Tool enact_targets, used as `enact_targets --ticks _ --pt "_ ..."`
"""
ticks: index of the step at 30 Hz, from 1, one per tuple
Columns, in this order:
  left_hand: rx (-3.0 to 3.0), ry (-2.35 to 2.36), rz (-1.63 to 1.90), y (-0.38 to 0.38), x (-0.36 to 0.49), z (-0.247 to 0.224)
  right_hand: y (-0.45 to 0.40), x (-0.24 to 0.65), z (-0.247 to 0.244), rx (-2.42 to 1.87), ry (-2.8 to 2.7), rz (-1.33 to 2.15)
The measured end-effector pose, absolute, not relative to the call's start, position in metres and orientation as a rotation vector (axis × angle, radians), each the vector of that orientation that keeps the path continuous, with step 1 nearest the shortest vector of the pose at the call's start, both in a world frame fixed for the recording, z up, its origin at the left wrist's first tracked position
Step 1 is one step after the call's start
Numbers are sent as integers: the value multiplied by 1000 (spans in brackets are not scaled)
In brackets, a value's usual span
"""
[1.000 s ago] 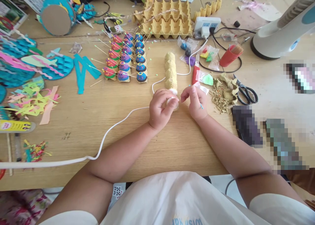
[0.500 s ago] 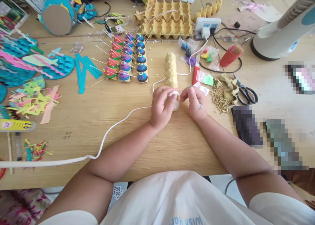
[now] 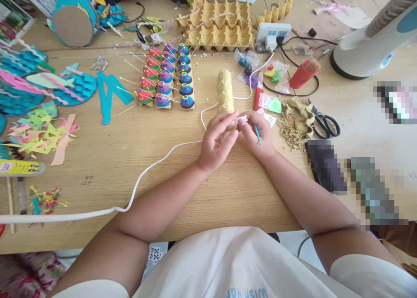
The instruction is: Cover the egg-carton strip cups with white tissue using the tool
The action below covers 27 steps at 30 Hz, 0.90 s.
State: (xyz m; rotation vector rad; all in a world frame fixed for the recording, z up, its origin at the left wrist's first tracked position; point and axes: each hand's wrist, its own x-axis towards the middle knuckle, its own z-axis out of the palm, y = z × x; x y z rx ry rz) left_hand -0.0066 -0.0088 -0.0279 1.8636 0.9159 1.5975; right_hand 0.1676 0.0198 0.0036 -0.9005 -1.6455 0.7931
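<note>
A small white lump, soft-looking like modelling clay [image 3: 241, 119], is pinched between the thumb and fingers of my right hand [image 3: 257, 133]. The same hand keeps a thin blue stick [image 3: 257, 134] tucked among its fingers, pointing down toward me. Close beside it on the left, my left hand [image 3: 216, 142] has its thumb and index finger spread, the index tip near the white lump; I cannot tell if they touch. Just beyond both hands lies a yellow egg-carton strip [image 3: 224, 89], its near end partly hidden by my left hand.
Rows of painted egg-carton cups [image 3: 163, 78] with pin-like sticks stand left of centre. Black scissors [image 3: 325, 124], carton scraps [image 3: 295, 120] and a red cup [image 3: 304, 74] lie or stand to the right. A white cable [image 3: 146, 165] crosses the table; egg trays [image 3: 218, 24] sit behind.
The white lump has passed from my left fingers to my right fingers. My right hand has moved left to meet it, and my left thumb and index finger have spread apart.
</note>
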Motion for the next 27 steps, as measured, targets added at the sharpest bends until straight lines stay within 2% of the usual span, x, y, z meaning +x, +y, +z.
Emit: enact_targets --ticks 5,12,20,27 --pt "1839 932 1573 -11 -11 -23 19 169 4 -827 -1712 649" --pt "1895 973 1622 -11 -11 -22 28 167 -7 -808 -1586 706" --pt "1776 1059 1603 -10 -13 -30 16 166 -4 -883 -1705 558" --pt "1744 937 1593 -11 -8 -28 17 165 -2 -863 -1710 442"
